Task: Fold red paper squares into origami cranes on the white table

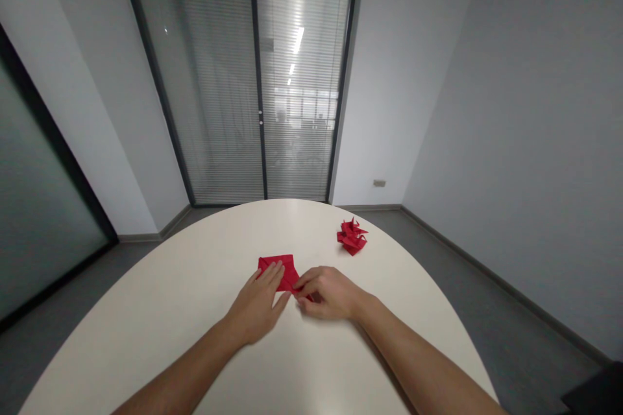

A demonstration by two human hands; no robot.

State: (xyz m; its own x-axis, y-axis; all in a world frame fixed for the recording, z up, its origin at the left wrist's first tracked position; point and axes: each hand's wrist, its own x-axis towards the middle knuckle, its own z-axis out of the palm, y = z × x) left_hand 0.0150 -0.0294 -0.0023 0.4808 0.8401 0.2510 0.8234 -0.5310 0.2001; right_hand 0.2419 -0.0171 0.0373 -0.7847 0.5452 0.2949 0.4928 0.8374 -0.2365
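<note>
A sheet of red origami paper (288,267) with crease lines lies on the white round table (219,272). My left hand (261,301) rests flat on its left part, fingers stretched out and thumb apart. At the paper's lower right corner, the fingers of my right hand (328,292) are pinched on the edge, and a bit of red shows beneath them. The fingers hide part of that corner, so its exact fold cannot be made out.
Several folded red paper pieces, looking like origami cranes (352,237), sit in a cluster near the table's right far edge. Beyond the table stand a glass door with blinds (302,110) and grey walls. A dark object (596,392) shows at the lower right.
</note>
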